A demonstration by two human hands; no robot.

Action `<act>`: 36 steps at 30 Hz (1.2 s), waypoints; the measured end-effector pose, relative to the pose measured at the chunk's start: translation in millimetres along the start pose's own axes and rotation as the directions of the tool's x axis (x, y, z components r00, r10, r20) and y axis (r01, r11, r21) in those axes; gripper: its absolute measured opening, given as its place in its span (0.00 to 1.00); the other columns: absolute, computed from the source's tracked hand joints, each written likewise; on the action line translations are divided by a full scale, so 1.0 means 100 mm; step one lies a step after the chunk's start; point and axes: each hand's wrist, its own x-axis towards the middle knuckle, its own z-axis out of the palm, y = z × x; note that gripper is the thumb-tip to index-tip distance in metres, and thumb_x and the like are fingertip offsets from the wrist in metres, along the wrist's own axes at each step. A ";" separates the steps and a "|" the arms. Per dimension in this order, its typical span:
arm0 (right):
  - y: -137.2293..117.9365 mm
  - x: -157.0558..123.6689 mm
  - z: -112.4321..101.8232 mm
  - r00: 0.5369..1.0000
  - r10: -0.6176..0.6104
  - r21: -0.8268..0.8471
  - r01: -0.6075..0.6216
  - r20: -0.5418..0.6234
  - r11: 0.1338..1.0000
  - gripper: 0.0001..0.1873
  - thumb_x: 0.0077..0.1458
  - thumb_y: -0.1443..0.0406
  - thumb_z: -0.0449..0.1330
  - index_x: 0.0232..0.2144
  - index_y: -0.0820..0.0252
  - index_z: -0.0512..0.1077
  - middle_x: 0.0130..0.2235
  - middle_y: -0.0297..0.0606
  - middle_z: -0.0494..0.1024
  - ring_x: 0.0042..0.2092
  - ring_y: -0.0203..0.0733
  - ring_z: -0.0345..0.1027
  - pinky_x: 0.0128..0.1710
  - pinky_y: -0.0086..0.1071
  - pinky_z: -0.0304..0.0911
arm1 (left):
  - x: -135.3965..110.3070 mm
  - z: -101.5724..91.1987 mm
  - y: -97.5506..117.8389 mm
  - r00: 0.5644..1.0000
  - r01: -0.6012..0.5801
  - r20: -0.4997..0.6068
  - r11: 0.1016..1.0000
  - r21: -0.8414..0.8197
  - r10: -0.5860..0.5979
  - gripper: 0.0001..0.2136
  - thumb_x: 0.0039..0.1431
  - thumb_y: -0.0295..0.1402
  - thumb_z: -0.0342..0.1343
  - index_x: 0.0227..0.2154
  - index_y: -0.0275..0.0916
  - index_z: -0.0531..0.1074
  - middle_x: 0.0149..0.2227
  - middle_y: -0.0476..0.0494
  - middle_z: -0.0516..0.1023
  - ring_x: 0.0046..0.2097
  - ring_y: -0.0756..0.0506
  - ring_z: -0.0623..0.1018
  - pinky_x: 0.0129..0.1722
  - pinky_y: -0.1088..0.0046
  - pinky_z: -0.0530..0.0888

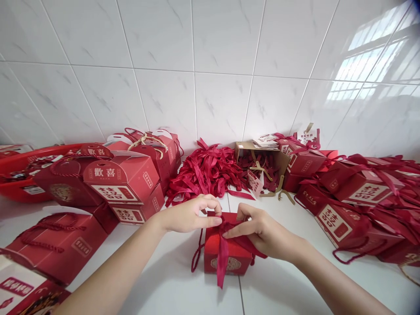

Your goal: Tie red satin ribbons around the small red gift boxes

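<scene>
A small red gift box stands on the white tiled surface in front of me, with a gold round emblem on its near side. Dark red ribbon crosses its top and one tail hangs down the front. My left hand comes in from the left, thumb and fingers pinched on the ribbon at the top of the box. From the right, my right hand pinches the same ribbon near the knot, its fingers curled. A cord handle loops out at the box's left side.
Behind the box lies a heap of loose red ribbons. An open cardboard box beside it holds tags and red strips. Red gift boxes stack up at left near a red plastic basket; ribboned boxes pile at right. A tiled wall rises behind.
</scene>
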 end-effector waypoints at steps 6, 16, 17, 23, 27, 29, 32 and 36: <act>0.00 0.02 -0.03 0.993 0.100 0.182 -0.088 -0.060 0.979 0.15 0.55 0.76 0.52 0.37 0.57 0.74 0.34 0.37 0.69 0.34 0.34 0.63 0.33 0.29 0.63 | 0.04 0.02 0.03 0.998 0.033 -0.054 0.990 -0.140 -0.041 0.12 0.57 0.42 0.51 0.25 0.39 0.66 0.49 0.45 0.68 0.49 0.46 0.68 0.48 0.73 0.64; 0.05 0.06 -0.03 0.871 0.483 0.672 -0.304 -0.093 0.676 0.12 0.50 0.66 0.63 0.30 0.59 0.61 0.31 0.31 0.69 0.31 0.32 0.65 0.31 0.28 0.63 | 0.11 0.25 0.15 0.972 -0.040 -0.234 0.955 -0.294 -0.032 0.12 0.53 0.38 0.55 0.22 0.38 0.60 0.33 0.48 0.74 0.37 0.47 0.72 0.39 0.72 0.67; 0.04 0.06 -0.05 0.867 0.492 0.678 -0.313 -0.082 0.665 0.12 0.50 0.66 0.63 0.30 0.59 0.61 0.30 0.31 0.69 0.30 0.32 0.65 0.30 0.28 0.62 | 0.12 0.28 0.16 0.962 -0.039 -0.271 0.955 -0.293 -0.043 0.12 0.52 0.38 0.55 0.21 0.38 0.60 0.31 0.48 0.73 0.36 0.47 0.72 0.38 0.72 0.67; 0.04 0.04 -0.10 0.860 0.505 0.658 -0.340 -0.070 0.672 0.13 0.49 0.65 0.64 0.29 0.59 0.62 0.28 0.30 0.68 0.30 0.33 0.66 0.31 0.30 0.63 | 0.18 0.41 0.14 0.915 -0.018 -0.386 0.943 -0.332 -0.118 0.14 0.49 0.40 0.58 0.19 0.38 0.62 0.27 0.49 0.74 0.36 0.46 0.74 0.38 0.72 0.69; 0.07 0.03 -0.13 0.860 0.506 0.648 -0.348 -0.067 0.677 0.13 0.48 0.65 0.65 0.28 0.59 0.62 0.26 0.29 0.68 0.29 0.33 0.66 0.30 0.29 0.62 | 0.20 0.45 0.09 0.915 -0.018 -0.377 0.921 -0.389 -0.141 0.10 0.49 0.37 0.59 0.22 0.37 0.67 0.32 0.47 0.76 0.38 0.45 0.75 0.40 0.70 0.69; 0.09 0.03 -0.14 0.861 0.504 0.646 -0.349 -0.064 0.679 0.13 0.48 0.66 0.65 0.28 0.59 0.62 0.26 0.28 0.67 0.29 0.31 0.64 0.30 0.28 0.62 | 0.21 0.46 0.07 0.921 -0.018 -0.360 0.908 -0.420 -0.148 0.09 0.49 0.36 0.59 0.22 0.37 0.68 0.33 0.46 0.76 0.38 0.45 0.75 0.40 0.70 0.69; 0.11 0.02 -0.15 0.864 0.501 0.635 -0.355 -0.058 0.686 0.14 0.47 0.66 0.66 0.28 0.59 0.61 0.26 0.28 0.67 0.28 0.31 0.64 0.29 0.27 0.62 | 0.21 0.47 0.07 0.928 -0.022 -0.342 0.894 -0.447 -0.148 0.10 0.49 0.35 0.59 0.19 0.37 0.67 0.33 0.46 0.76 0.37 0.45 0.75 0.39 0.70 0.69; 0.11 0.03 -0.13 0.859 0.506 0.638 -0.351 -0.071 0.685 0.15 0.47 0.64 0.66 0.27 0.60 0.61 0.25 0.28 0.67 0.27 0.30 0.63 0.28 0.27 0.61 | 0.20 0.46 0.10 0.925 -0.006 -0.343 0.898 -0.441 -0.162 0.10 0.48 0.36 0.60 0.19 0.36 0.68 0.34 0.45 0.77 0.39 0.44 0.75 0.40 0.69 0.68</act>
